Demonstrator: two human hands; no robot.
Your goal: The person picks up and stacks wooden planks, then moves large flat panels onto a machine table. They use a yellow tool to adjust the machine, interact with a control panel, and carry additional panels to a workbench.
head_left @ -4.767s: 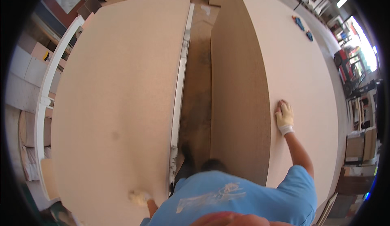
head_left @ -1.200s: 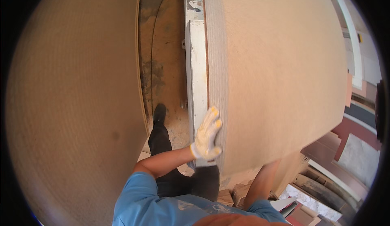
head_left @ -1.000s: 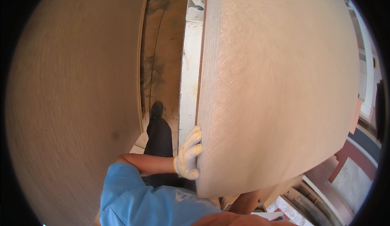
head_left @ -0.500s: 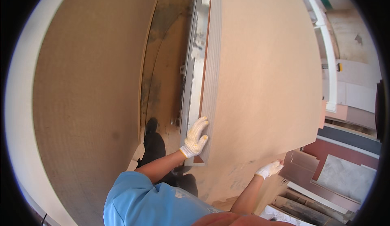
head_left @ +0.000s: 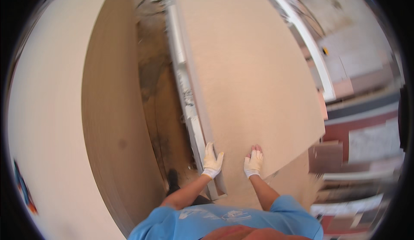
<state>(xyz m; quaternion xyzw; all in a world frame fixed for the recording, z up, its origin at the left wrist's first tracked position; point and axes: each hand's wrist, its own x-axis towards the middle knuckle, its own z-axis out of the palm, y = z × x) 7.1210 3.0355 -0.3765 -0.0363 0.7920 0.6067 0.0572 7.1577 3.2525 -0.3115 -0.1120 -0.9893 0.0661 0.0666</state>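
Observation:
A large light-brown panel (head_left: 254, 63) lies flat in front of me, on top of a stack whose layered edge runs along its left side. My left hand (head_left: 212, 160), in a white knit glove, rests at the near left edge of this stack, thumb apart from the fingers. On the near part of the panel lies my right hand (head_left: 253, 161), gloved with bare fingertips, its fingers stretched forward. Neither hand grips anything that I can see. Beneath the stack's left side shows a pale metal frame (head_left: 185, 84), blurred in places.
At the left stands a tall brown-sided stack (head_left: 114, 110) with a cream top (head_left: 51, 110). A narrow strip of stained floor (head_left: 153, 76) separates the two stacks. Beyond the panel's right side are a white rail (head_left: 308, 43) and several sheets and offcuts, including a brown piece (head_left: 325, 157).
My right hand has come from beside the near right corner onto the panel. The view has turned and shifted, and more of the left stack's cream top shows. My left hand stays at the edge.

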